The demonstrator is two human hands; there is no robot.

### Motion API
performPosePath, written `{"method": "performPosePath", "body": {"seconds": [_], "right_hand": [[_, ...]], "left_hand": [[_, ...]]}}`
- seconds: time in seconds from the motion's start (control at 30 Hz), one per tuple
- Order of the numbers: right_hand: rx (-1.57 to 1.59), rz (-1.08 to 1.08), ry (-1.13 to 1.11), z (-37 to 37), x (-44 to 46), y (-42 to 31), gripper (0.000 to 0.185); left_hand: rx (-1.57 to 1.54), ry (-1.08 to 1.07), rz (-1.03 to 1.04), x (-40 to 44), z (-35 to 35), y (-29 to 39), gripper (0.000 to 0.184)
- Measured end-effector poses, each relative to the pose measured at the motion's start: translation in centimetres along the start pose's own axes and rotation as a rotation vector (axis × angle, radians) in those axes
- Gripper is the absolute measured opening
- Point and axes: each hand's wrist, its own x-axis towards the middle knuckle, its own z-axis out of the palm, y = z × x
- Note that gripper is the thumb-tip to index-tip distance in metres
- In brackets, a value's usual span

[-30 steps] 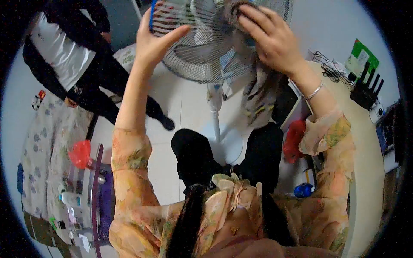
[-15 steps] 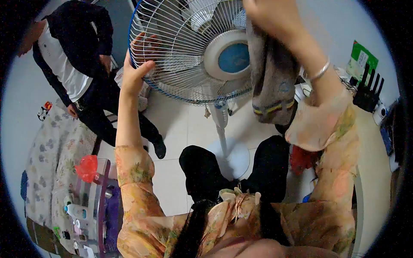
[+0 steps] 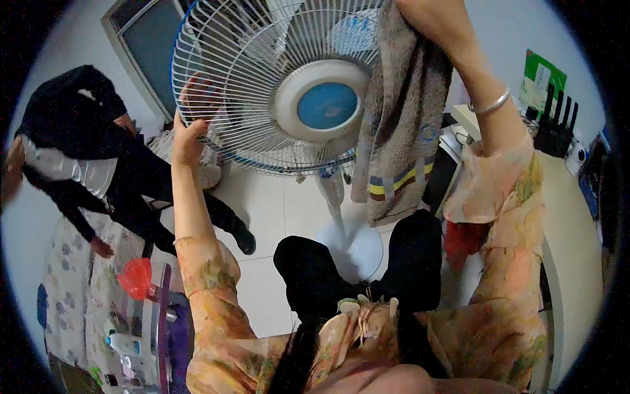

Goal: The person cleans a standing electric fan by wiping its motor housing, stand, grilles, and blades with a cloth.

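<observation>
A standing fan point(image 3: 319, 100) with a white wire cage, blue rim and blue centre cap is in front of me, its pale round base point(image 3: 363, 253) on the floor between my knees. My left hand point(image 3: 190, 134) grips the left rim of the cage, thumb in front and fingers seen through the wires. At the cage's upper right, my right hand point(image 3: 436, 23) is closed on a grey-brown towel point(image 3: 407, 118). The towel hangs down over the right side of the cage, with yellow and dark stripes near its lower end. The fingertips of my right hand are partly out of frame.
Another person point(image 3: 79, 131) in dark clothes leans over at the left, beside a flower-patterned bed point(image 3: 69, 289). A small stand with a red plastic bowl point(image 3: 136, 278) and bottles is at lower left. A desk point(image 3: 571, 243) with a black router point(image 3: 554, 131) runs along the right.
The fan cage and my left hand sit further left and a little lower in view. The towel hangs lower and more spread out. The other person has bent down, further left.
</observation>
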Motion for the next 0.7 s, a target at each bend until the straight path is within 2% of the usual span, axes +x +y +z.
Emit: {"method": "performPosePath", "body": {"seconds": [0.07,0.13,0.23,0.33,0.47,0.5,0.53,0.6,0.63,0.7], "right_hand": [[0.000,0.048,0.015,-0.4,-0.5,0.7,0.054],[-0.088,0.054,-0.043,-1.2,-3.1,-2.1,0.054],[-0.058,-0.111,-0.114,0.9,-9.9,-3.8,0.044],[0.003,-0.247,-0.357,0.9,-14.5,-6.5,0.042],[-0.039,-0.142,-0.187,-0.7,-13.9,-2.5,0.048],[-0.008,-0.067,-0.091,-0.6,-13.4,-0.9,0.049],[0.023,0.013,0.002,-0.7,-13.1,0.1,0.050],[0.040,0.274,0.048,-1.7,-12.4,0.2,0.048],[0.046,0.404,0.071,-2.0,-12.3,0.2,0.047],[-0.008,0.342,0.158,-0.4,-14.5,-0.1,0.049]], "left_hand": [[-0.065,-0.015,0.066,0.0,1.0,0.2,0.096],[-0.077,-0.019,0.092,0.1,0.8,0.1,0.095],[-0.098,-0.025,0.124,0.1,1.0,0.3,0.092],[-0.058,0.005,0.060,0.2,-1.2,-1.1,0.093],[-0.135,-0.042,0.084,-0.1,-0.9,-0.8,0.095],[-0.116,-0.005,0.087,-0.9,0.7,0.4,0.096],[-0.135,-0.055,0.112,-0.8,0.5,0.4,0.089],[-0.180,-0.161,0.159,-0.4,-0.5,0.0,0.075],[-0.115,-0.084,0.106,-0.4,-0.7,-0.1,0.077],[-0.134,-0.123,0.100,-0.6,-1.7,-0.7,0.081]]}}
